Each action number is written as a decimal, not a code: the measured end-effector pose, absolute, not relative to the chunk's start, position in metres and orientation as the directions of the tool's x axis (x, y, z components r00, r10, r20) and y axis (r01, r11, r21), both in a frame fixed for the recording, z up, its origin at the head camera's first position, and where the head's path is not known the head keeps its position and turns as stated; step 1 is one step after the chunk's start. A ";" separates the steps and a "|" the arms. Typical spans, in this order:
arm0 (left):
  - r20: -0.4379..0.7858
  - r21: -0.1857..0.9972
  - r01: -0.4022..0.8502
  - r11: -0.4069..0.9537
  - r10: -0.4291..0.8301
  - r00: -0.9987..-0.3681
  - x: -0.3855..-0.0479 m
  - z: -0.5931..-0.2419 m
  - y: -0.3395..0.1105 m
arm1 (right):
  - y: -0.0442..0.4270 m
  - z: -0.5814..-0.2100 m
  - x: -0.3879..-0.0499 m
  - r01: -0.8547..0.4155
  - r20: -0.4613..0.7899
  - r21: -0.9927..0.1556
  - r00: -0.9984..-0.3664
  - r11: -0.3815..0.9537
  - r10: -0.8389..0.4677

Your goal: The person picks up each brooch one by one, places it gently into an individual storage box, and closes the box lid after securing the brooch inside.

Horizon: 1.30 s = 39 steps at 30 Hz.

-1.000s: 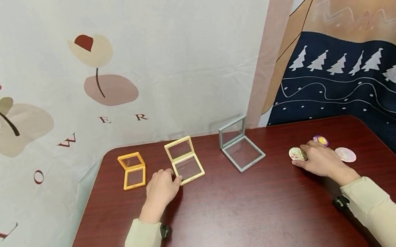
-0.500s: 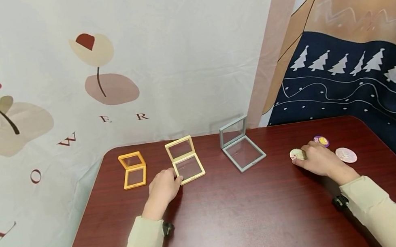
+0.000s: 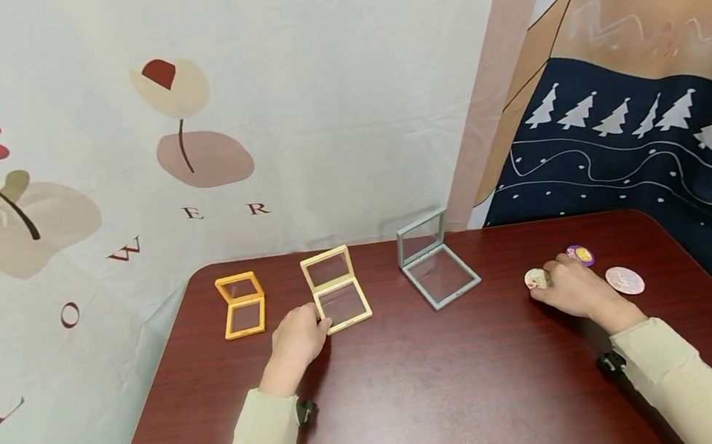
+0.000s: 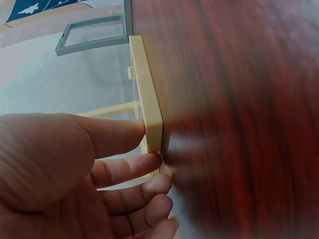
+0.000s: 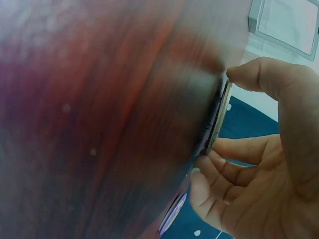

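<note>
A pale yellow square case (image 3: pixel 350 322) stands unfolded on the table, its clear-windowed lid tilted up at the back. My left hand (image 3: pixel 297 338) is at its near left corner; in the left wrist view, thumb and index finger pinch the yellow case's edge (image 4: pixel 148 89), the other fingers loosely bent below. On the right, a small round cream patterned disc (image 3: pixel 536 278) lies partly under my right hand (image 3: pixel 575 290). The right wrist view has thumb and fingers holding the thin disc (image 5: pixel 219 117) by opposite edges, very low over or on the table.
An orange case (image 3: pixel 246 302) stands unfolded to the left, a larger grey case (image 3: pixel 422 256) in the middle. A purple-and-yellow disc (image 3: pixel 584 255) lies behind the right hand, a pink disc (image 3: pixel 625 281) to its right. A printed curtain (image 3: pixel 330 108) hangs behind the table.
The head view has shifted slightly. Both hands keep their holds on the yellow case and the cream disc, with hardly any movement.
</note>
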State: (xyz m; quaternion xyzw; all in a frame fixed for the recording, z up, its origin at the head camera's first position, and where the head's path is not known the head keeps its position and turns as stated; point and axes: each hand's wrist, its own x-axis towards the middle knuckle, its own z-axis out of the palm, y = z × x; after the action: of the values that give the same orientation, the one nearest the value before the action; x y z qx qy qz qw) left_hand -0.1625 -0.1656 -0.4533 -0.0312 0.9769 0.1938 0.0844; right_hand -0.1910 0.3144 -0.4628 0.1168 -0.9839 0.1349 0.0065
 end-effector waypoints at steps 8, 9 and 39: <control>-0.190 0.396 -0.104 0.912 -0.029 -0.981 -0.159 -0.452 -0.164 | 0.314 -0.461 -0.188 -0.234 0.160 -0.321 -0.969 0.918 -0.191; -0.193 0.402 -0.105 0.910 -0.028 -0.981 -0.158 -0.452 -0.164 | 0.314 -0.460 -0.188 -0.231 0.166 -0.328 -0.969 0.916 -0.184; -0.177 0.472 -0.059 0.880 0.029 -0.984 -0.135 -0.453 -0.156 | 0.270 -0.443 -0.168 -0.284 0.309 -0.453 -0.939 0.845 -0.150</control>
State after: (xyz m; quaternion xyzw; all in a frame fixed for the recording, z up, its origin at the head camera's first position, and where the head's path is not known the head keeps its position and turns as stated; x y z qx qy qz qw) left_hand -0.1354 -0.1563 -0.4525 -0.0077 0.9653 0.2452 0.0896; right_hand -0.1683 0.2704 -0.4432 0.1140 -0.9513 0.2540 0.1321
